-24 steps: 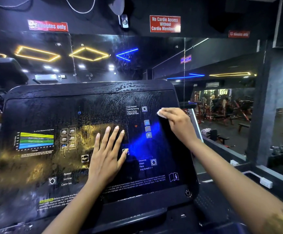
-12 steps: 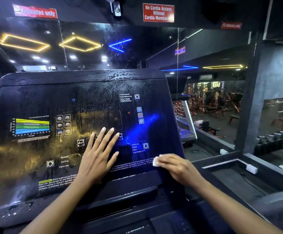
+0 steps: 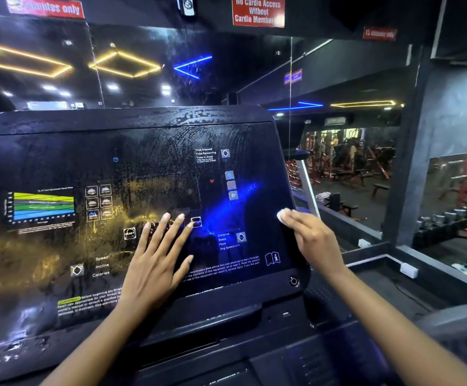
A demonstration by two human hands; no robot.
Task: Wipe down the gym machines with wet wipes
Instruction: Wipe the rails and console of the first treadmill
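Glossy black plastic fills the lower left of the frame: the console [image 3: 143,162] of the machine, tilted back toward me. Its face is streaked with wet smears and small droplets, which are thickest along the top edge and at the lower left corner. Yellow and blue light glares off the damp surface. Printed on it I see a striped yellow, green and blue chart [image 3: 42,207] at the left, with white lettering for Speed, Incline and Calories lower down.

My left hand [image 3: 157,263] lies flat on the middle of the console, its fingers [image 3: 171,232] straight and slightly spread, holding nothing. My right hand [image 3: 314,240] sits at the console's right edge, right of centre in the frame. Its fingers are bent over a small white wipe [image 3: 282,217]. The wipe is bunched up and mostly hidden under them, so only a rounded white lump shows at the fingertips, touching the panel's edge.

A red sign [image 3: 258,12] at the upper centre reads "No Cardio Access Without Cardio", with its last word cut off. Red-framed gym equipment [image 3: 366,168] shows at the middle right.
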